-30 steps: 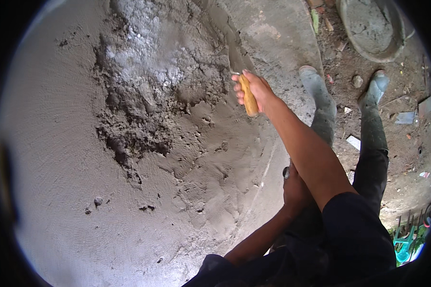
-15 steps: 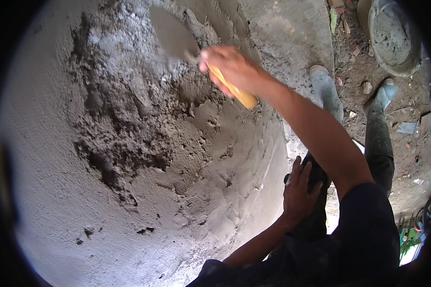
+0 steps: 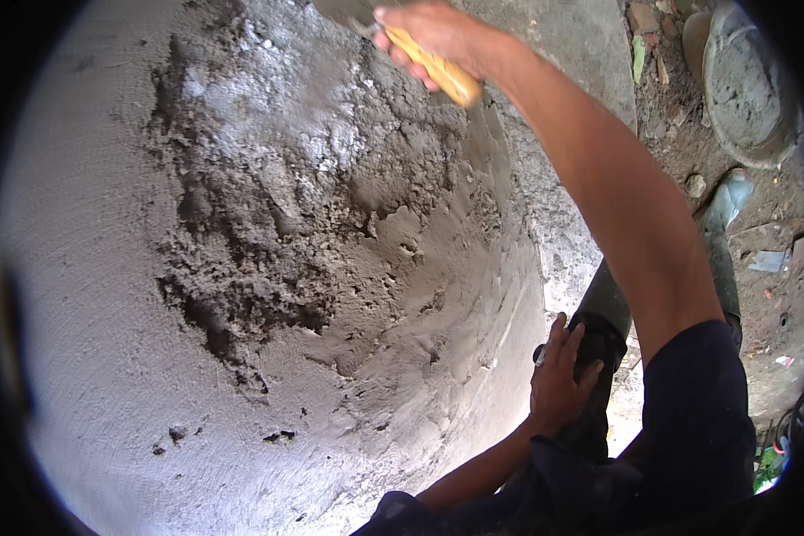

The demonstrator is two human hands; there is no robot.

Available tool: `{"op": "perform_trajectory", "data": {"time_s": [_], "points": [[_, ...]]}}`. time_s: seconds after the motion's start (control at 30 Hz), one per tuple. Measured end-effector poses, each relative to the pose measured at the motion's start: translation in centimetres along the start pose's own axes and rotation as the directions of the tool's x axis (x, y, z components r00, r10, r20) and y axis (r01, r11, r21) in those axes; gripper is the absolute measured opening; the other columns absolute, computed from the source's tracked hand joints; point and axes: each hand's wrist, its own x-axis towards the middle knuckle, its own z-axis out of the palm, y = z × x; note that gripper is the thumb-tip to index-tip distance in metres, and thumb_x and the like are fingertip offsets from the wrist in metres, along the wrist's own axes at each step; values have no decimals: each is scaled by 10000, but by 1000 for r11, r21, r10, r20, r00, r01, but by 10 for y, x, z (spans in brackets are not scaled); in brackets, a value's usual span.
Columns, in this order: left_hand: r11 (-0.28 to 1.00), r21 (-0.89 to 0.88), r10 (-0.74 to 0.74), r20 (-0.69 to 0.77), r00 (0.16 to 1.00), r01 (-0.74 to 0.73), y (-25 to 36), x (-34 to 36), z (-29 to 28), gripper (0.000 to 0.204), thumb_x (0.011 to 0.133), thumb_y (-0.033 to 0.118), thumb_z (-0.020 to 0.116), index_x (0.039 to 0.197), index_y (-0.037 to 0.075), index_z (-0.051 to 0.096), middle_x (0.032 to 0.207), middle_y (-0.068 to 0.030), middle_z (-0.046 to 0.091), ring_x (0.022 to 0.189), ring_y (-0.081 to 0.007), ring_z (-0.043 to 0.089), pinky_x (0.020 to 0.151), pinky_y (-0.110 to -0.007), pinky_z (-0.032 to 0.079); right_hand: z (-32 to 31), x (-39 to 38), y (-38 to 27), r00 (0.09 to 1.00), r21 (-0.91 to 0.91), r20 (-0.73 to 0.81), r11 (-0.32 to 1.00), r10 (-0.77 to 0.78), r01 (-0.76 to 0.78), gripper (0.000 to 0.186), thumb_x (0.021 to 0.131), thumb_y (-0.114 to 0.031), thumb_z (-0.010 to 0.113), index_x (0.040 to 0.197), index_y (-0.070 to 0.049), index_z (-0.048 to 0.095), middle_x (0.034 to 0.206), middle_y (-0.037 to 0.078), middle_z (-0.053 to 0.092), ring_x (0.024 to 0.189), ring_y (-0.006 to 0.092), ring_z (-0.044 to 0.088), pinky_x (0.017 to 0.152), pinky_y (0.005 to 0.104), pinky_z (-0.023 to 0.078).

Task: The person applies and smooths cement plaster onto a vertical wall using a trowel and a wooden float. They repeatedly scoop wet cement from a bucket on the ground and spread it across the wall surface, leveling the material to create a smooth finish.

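At the far edge of the picture, my right hand [image 3: 429, 36] is wrapped round the yellow wooden handle of a trowel [image 3: 448, 77]. Its grey blade is partly cut off by the top edge, close over the rough wall [image 3: 420, 259], and whether it touches cannot be made out. Wet-looking grey mortar covers part of that surface; a crumbly, pitted patch with whitish spots lies in its middle. My left hand [image 3: 558, 380], a ring on one finger, rests on my bent knee with its fingers stretched out and holds nothing.
At the far right a round container [image 3: 749, 89] holds grey mortar. My rubber boot [image 3: 731, 201] stands on littered earth, with a stone [image 3: 695, 185] beside it. A concrete strip [image 3: 572, 54] runs between wall and earth. Cables lie at the lower right.
My right hand has carried the trowel farther up the picture, so the blade is now partly out of view. My left hand stays on the knee. One boot is now hidden behind my arm.
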Motion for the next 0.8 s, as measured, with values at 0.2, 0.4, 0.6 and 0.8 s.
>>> {"op": "perform_trajectory", "data": {"time_s": [0.2, 0.4, 0.6, 0.8], "points": [[999, 40, -2, 63, 998, 0, 21, 5, -3, 712, 889, 262, 792, 1510, 83, 493, 1639, -214, 368, 1416, -417, 499, 1090, -497, 503, 33, -72, 27, 982, -65, -161, 992, 100, -112, 373, 1124, -381, 424, 1009, -58, 570, 703, 39, 549, 473, 117, 530, 374, 255, 486], [997, 30, -74, -5, 997, 74, 26, -7, 7, 708, 876, 257, 805, 1503, 108, 512, 1631, -197, 388, 1399, -406, 521, 1072, -490, 521, 40, -91, 35, 979, 147, -118, 978, 163, -145, 409, 1101, -447, 469, 974, -68, 554, 723, 38, 562, 443, 128, 509, 338, 309, 442], [999, 43, -14, -62, 998, 16, 28, 4, 5, 708, 867, 249, 823, 1494, 113, 524, 1631, -190, 388, 1369, -399, 554, 1059, -476, 534, -75, 48, -84, 985, 18, -172, 1000, 16, -13, 409, 1108, -495, 427, 964, -131, 548, 694, -36, 513, 531, 77, 498, 435, 267, 439], [998, 22, -62, -106, 992, 65, 43, -6, 9, 729, 851, 242, 835, 1495, 116, 519, 1625, -200, 401, 1354, -416, 563, 1054, -476, 538, 10, -59, -9, 988, -115, -50, 982, 145, -150, 401, 1079, -458, 474, 902, -104, 532, 669, 10, 508, 463, 121, 508, 392, 303, 439]]}}
